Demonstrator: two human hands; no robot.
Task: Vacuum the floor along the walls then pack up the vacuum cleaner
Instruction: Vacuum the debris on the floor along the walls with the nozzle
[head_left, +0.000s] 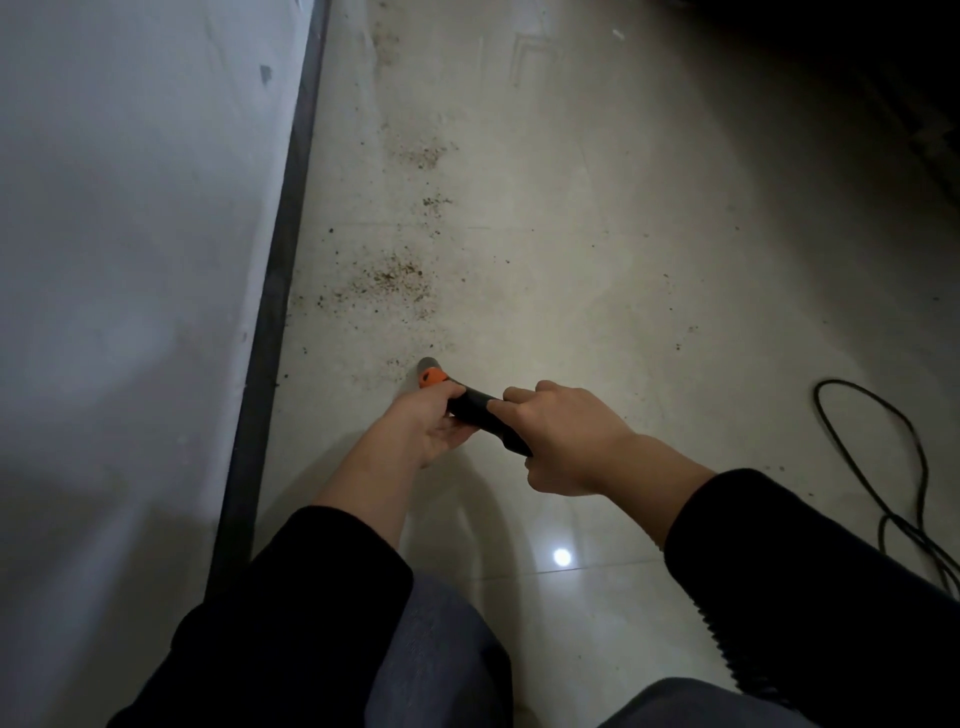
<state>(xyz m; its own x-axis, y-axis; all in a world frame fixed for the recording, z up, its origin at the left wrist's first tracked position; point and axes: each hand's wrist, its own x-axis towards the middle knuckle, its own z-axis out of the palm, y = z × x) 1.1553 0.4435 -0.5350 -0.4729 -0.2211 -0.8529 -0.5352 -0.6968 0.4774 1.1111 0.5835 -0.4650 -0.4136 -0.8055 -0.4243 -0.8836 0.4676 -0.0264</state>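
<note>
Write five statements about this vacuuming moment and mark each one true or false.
1. Both hands hold the nozzle. True: the left hand and the right hand both hold the nozzle.
2. The dirt lies behind the nozzle, by the person's knees. False: the dirt lies ahead of the nozzle tip, near the baseboard.
3. The wall is on the person's left. True.
4. A cable lies on the floor to the right. True.
5. The nozzle is all white. False: it is black with an orange part near the tip.
</note>
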